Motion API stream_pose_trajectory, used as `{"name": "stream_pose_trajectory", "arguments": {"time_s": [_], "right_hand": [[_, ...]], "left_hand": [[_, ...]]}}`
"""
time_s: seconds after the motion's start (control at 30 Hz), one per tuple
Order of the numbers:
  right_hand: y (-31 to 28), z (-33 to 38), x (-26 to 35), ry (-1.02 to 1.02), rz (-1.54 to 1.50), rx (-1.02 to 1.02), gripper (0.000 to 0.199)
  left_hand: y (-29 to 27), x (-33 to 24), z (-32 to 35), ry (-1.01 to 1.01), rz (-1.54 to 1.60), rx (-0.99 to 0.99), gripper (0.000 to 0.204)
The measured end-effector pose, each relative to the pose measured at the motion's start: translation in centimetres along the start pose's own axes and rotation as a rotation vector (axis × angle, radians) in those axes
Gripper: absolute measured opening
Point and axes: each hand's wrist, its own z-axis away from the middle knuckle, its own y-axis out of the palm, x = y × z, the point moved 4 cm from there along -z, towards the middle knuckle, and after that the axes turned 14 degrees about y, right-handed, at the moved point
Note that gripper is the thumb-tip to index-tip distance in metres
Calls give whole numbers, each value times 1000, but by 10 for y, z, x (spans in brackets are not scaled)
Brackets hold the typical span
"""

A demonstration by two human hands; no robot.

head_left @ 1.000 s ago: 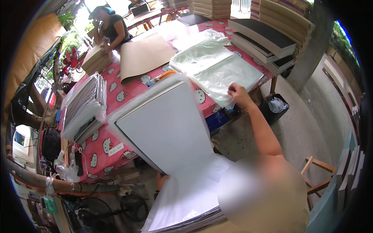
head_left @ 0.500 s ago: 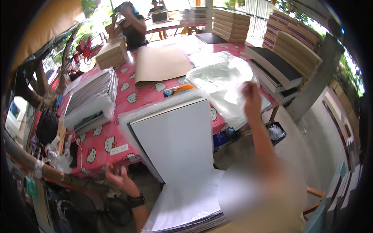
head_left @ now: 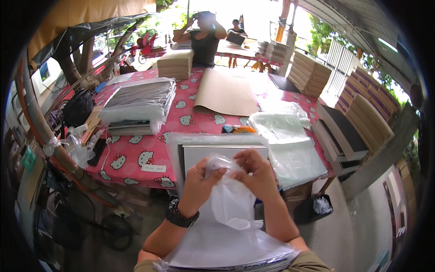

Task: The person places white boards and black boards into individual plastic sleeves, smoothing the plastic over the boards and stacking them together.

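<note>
Between my two hands hangs a clear plastic bag (head_left: 232, 206), bunched at the top and loose below. My left hand (head_left: 197, 185) is closed on its bunched edge, with a dark strap at the wrist. My right hand (head_left: 259, 174) pinches the bag's other side, fingers bent. Behind them, pale flat boards (head_left: 192, 155) in clear wrapping lean at the table's near edge, partly hidden by my hands. Across my lap lies a stack of plastic-covered white sheets (head_left: 195, 258). A pile of flat clear bags (head_left: 292, 158) lies on the table right of my hands.
The table has a pink patterned cloth (head_left: 188, 106). On it lie wrapped dark sheets (head_left: 138, 99), a brown paper sheet (head_left: 224, 93), an orange tool (head_left: 242, 129) and black-topped stacks (head_left: 342, 129). A black bin (head_left: 312, 209) stands on the floor. Two people (head_left: 204, 45) are across the table and beyond.
My right hand has come from the bag pile to my front with a plastic bag. My left hand has risen to meet it and now grips the bag. The view has shifted.
</note>
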Motion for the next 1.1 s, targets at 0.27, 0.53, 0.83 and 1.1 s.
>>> {"name": "stream_pose_trajectory", "arguments": {"time_s": [0.27,0.53,0.83,1.1], "right_hand": [[7,6,-32,173,-93,73,12],[2,5,-36,90,-16,-99,12],[8,4,-43,87,-139,7,12],[14,8,-36,117,109,-43,9]], "left_hand": [[0,17,18,-160,53,-69,21],[-3,26,22,-186,280,-220,20],[4,26,22,-176,385,-198,19],[-6,37,25,-270,272,-282,17]]}}
